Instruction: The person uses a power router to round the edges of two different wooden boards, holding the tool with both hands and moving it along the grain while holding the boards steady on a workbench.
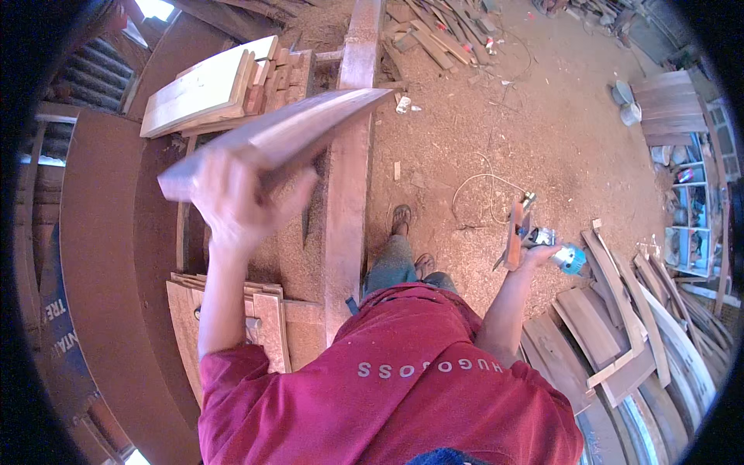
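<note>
A dark brown board (pixel 287 128), blurred at its near end, is raised and tilted over the workbench beam (pixel 345 248). My left hand (pixel 232 201) grips that near end, its fingers smeared by motion and its thumb sticking out to the right. At the right, my right hand (pixel 535 256) holds a handheld power tool (pixel 568 259) with a blue end, a metal middle and a wooden piece (pixel 514 236) attached at its front. A pale cord (pixel 473 178) lies in a loop on the floor near the tool.
Stacked planks (pixel 190 93) rest at upper left; more boards (pixel 194 325) lie at lower left. A dark panel (pixel 101 232) lines the left side. Loose boards (pixel 581 333) lean at lower right. Buckets (pixel 629 112), shelving (pixel 690 209) and scrap wood (pixel 434 43) surround the sawdust-strewn floor (pixel 426 132).
</note>
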Demonstrator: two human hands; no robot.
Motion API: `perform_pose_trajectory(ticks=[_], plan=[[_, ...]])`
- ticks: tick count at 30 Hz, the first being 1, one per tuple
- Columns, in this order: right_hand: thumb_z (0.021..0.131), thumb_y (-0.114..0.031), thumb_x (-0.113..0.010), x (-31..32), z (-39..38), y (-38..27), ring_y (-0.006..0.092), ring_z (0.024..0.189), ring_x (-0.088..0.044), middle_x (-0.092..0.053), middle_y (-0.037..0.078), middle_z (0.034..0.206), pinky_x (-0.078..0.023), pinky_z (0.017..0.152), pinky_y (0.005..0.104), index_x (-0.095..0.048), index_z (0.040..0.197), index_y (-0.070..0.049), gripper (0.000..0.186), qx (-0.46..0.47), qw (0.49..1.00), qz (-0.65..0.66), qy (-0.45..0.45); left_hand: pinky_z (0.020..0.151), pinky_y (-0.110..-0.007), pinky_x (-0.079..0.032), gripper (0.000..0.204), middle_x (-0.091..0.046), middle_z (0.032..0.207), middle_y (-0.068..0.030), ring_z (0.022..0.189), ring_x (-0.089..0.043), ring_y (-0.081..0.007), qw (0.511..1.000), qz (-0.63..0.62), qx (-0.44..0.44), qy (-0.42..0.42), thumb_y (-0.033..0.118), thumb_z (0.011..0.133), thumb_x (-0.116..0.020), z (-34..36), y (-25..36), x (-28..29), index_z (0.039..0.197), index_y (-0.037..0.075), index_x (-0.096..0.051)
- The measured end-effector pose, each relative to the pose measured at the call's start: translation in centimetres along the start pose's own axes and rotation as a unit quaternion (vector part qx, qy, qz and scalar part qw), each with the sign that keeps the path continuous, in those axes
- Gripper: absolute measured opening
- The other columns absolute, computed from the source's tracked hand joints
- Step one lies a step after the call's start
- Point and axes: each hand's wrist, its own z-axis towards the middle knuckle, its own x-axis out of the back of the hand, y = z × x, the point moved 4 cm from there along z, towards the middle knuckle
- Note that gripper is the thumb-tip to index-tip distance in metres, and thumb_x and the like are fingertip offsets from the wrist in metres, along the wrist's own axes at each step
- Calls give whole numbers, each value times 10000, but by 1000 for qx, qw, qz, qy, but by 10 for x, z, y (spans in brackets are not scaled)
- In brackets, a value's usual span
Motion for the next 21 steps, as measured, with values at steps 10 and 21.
perform_pose_trajectory(ticks=[10,21], plan=[[946,-490,-591,4,-2,19,243,758,-674,-680,64,874,-569,663,428,-616,1031,-144,357,-83,996,3,22,1211,-609,-301,527,-527,1522,-161,1432,-468,-404,886,-208,-107,-400,296,897,-613,-237,143,-56,1361,48,-583],[919,-486,-633,-11,-5,9,215,762,-670,-673,33,849,-560,674,393,-609,974,-161,331,-29,998,-54,-32,1245,-571,-273,472,-477,1557,-151,1482,-386,-411,923,-187,-62,-330,282,906,-616,-286,122,-232,1323,61,-617]])
